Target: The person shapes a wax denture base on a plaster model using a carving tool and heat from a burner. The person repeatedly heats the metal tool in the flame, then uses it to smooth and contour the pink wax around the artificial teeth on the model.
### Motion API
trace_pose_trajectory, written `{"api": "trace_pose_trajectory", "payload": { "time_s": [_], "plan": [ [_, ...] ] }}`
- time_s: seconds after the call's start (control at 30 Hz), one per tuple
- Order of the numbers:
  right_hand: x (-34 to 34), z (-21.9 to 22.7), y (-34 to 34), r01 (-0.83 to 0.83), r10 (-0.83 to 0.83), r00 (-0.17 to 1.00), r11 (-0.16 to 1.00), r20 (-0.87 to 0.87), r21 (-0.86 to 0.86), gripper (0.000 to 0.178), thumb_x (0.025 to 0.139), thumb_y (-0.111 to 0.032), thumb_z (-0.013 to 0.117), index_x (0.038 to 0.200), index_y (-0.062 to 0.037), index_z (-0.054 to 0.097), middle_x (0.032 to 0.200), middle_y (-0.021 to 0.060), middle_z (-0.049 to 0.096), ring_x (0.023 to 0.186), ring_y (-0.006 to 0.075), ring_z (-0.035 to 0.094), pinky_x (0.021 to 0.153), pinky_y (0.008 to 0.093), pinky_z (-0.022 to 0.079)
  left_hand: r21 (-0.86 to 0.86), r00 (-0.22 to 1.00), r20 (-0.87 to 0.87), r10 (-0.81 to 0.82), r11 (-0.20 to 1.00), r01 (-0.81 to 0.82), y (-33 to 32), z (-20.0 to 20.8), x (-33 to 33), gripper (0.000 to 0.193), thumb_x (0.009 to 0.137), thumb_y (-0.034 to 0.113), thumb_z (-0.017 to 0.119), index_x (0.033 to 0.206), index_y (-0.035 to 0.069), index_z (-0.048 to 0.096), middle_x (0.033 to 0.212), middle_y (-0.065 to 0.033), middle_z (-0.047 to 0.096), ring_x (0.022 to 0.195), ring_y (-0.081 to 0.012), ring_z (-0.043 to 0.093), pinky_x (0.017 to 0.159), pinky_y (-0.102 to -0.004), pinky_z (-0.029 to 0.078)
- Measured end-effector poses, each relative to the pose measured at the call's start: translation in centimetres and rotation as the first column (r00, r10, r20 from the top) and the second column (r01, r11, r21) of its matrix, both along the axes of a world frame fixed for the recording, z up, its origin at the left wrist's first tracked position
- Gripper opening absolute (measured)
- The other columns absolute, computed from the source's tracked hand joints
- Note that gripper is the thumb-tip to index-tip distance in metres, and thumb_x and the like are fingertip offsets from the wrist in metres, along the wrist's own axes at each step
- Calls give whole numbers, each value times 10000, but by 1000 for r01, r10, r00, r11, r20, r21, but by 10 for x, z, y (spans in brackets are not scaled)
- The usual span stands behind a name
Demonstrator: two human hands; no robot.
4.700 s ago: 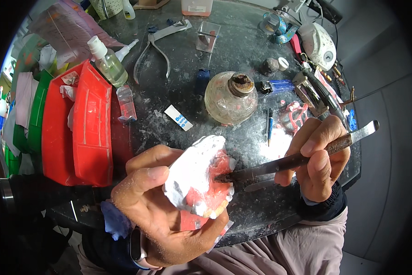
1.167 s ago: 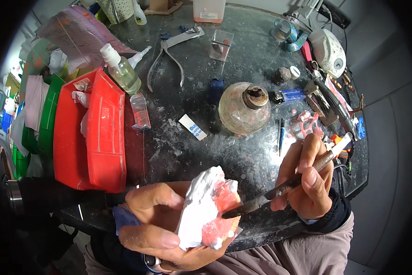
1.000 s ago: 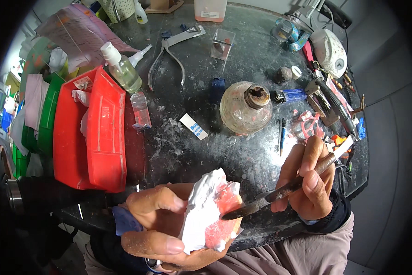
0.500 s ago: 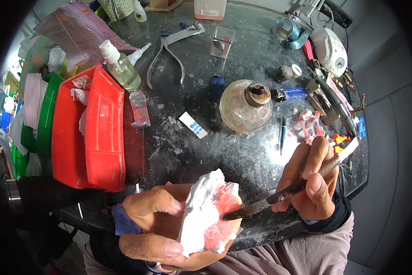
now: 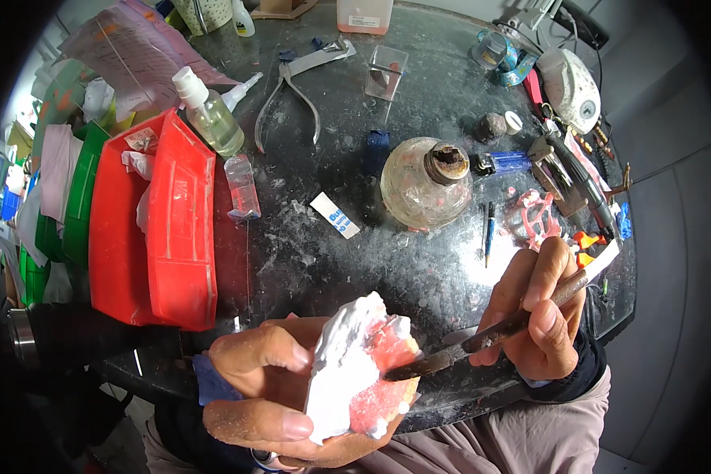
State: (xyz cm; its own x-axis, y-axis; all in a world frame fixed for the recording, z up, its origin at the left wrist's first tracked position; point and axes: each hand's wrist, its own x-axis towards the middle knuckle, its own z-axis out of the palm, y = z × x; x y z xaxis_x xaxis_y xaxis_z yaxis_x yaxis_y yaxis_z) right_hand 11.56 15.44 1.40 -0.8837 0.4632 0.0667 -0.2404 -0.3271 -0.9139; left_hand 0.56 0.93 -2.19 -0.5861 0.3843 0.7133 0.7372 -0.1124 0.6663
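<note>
My left hand (image 5: 262, 370) is closed around a chunk of white plaster (image 5: 333, 389), low in the middle of the view. Pink wax (image 5: 373, 409) covers the plaster's right side, with small pale lumps along its edge. Between the fingers and thumb of my right hand (image 5: 546, 336) is a dark, worn-handled wax knife (image 5: 494, 333), its far end white. The blade tip rests against the pink wax, or just over it. Beyond both hands stands a round glass spirit lamp (image 5: 423, 197) with a rusty neck.
A red bin (image 5: 183, 237) stands left, beside a spray bottle (image 5: 217, 126). Metal pliers (image 5: 290, 87) and a clear plastic cup (image 5: 386, 73) lie farther back. On the right are a blue lighter (image 5: 510, 163), a thin blue-handled brush (image 5: 490, 237) and a white device (image 5: 570, 91).
The plaster has tilted very slightly in my left hand. My right hand and the knife look nearly still.
</note>
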Motion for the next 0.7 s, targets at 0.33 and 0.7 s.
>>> {"api": "trace_pose_trajectory", "payload": {
  "time_s": [0.33, 0.7],
  "plan": [
    [2, -1, 2, 7, -6, 1000, 1000, -21, 29, 197, 807, -141, 554, 866, -46, 392, 733, 177, 497, 549, 195, 572, 496, 276, 496, -11, 1000, -6, 3, 1000, -3, -1, 1, 3, 759, 484, 215, 791, 952, 111, 203, 946, -97, 322, 773, -202, 469, 592, -294, 470],
    [4, -1, 3, 5, 1, 998, 996, -65, 87, 236, 807, -185, 571, 878, -60, 383, 735, 180, 501, 553, 208, 581, 493, 279, 503, -11, 1000, 3, 13, 1000, -13, 2, 0, 3, 779, 478, 250, 804, 957, 109, 206, 949, -91, 320, 775, -199, 470, 582, -289, 471]
  ]
}}
